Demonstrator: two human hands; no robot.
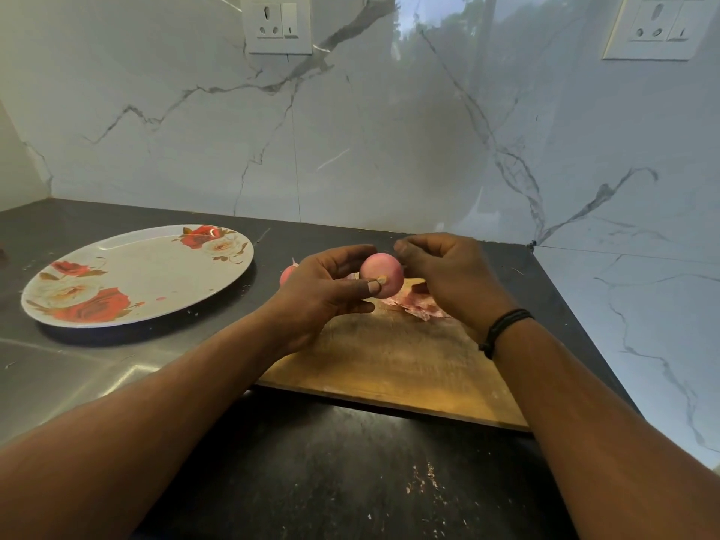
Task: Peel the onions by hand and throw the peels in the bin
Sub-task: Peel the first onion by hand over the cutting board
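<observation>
A smooth pink onion (383, 272) is held above the wooden cutting board (393, 364) by my left hand (323, 294), thumb pressed at its root end and fingers curled round the far side. My right hand (440, 270) hovers just right of the onion with fingers loosely curled; whether it touches the onion or holds a bit of peel I cannot tell. Pink papery peels (417, 305) lie on the board under my right hand. A second onion (287, 274) peeks out behind my left hand. No bin is in view.
A white oval plate (136, 276) with red rose prints lies on the dark counter (331, 473) to the left. Marble-look walls close the back and right sides, with two wall sockets (277, 24) up high. Small peel crumbs dot the counter near me.
</observation>
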